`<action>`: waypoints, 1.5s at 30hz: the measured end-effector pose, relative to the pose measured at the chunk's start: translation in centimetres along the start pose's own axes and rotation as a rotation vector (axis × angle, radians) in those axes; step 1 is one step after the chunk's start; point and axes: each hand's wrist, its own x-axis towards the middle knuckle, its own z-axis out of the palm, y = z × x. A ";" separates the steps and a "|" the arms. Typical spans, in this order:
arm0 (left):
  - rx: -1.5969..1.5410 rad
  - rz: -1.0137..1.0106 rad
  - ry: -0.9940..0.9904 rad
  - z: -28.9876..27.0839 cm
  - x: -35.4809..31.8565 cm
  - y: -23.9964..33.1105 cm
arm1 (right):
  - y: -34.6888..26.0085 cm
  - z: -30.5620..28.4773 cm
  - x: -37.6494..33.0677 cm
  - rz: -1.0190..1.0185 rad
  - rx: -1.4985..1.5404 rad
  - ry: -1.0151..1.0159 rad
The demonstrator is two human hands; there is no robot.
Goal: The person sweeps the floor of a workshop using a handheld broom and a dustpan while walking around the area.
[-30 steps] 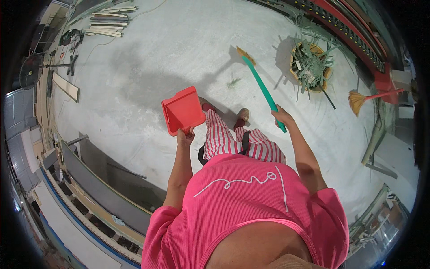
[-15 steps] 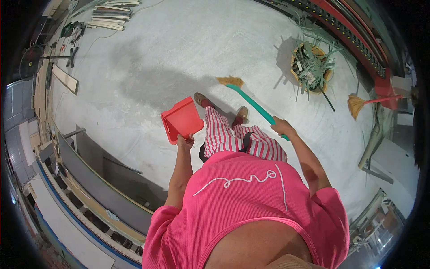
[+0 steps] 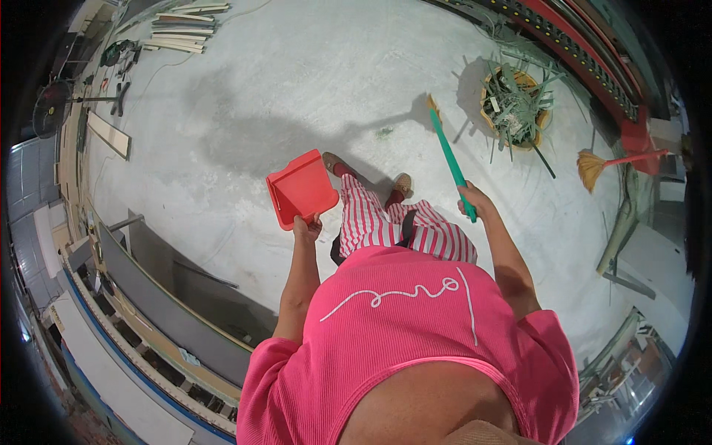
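Note:
My left hand (image 3: pixel 307 226) is closed round the near edge of a red dustpan (image 3: pixel 302 189), held out to the left of my legs. In my right hand (image 3: pixel 475 201) is the green handle of a hand broom (image 3: pixel 449 152), gripped near its lower end. The broom points up and away from me, its straw bristles (image 3: pixel 433 107) seen nearly edge-on at the far tip. Between dustpan and broom, a small patch of greenish debris (image 3: pixel 384 133) lies on the pale floor just beyond my shoes (image 3: pixel 401 184).
A yellow basket (image 3: pixel 545 119) heaped with green strips stands at far right. Beyond it runs a red machine (image 3: pixel 593 63). Another straw broom (image 3: pixel 591 170) with a red handle is at right. Stacked strips (image 3: pixel 182 31) lie far left; a long grey panel (image 3: pixel 174 285) edges the left side.
My right hand has swung the broom to the right, so its bristles have left the floor spot ahead of my feet, showing the debris there. The dustpan has shifted slightly away from me.

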 end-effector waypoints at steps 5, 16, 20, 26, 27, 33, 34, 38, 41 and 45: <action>0.017 0.068 0.007 0.8 0.0 -0.7 | 0.4 1.6 0.7 0.039 0.011 -0.131; 0.022 -0.017 0.034 1.1 0.1 -2.2 | 0.4 5.0 0.5 -0.023 -0.076 -0.247; 0.017 -0.033 0.052 -0.3 0.6 -1.9 | -0.3 3.1 -2.4 -0.010 0.022 -0.254; 0.042 0.006 0.019 0.3 0.0 -1.5 | 1.3 1.2 -1.9 -0.052 -0.044 -0.076; 0.045 0.007 0.019 0.5 0.1 -1.3 | 1.7 1.1 -1.4 -0.017 -0.006 -0.046; 0.150 0.054 -0.141 2.3 1.4 0.2 | 2.3 0.5 0.9 0.101 0.059 -0.118; 0.145 0.040 -0.137 3.1 1.5 -0.1 | 2.6 0.2 1.1 0.092 0.027 -0.127; 0.158 0.026 -0.143 5.2 4.0 0.4 | 1.6 1.5 2.4 0.189 -0.016 -0.111; 0.264 -0.043 0.075 7.2 6.6 0.5 | 0.5 2.8 3.8 0.209 0.012 -0.076; 0.430 -0.020 0.006 7.6 14.3 -0.3 | -0.9 4.8 6.1 0.207 -0.030 0.021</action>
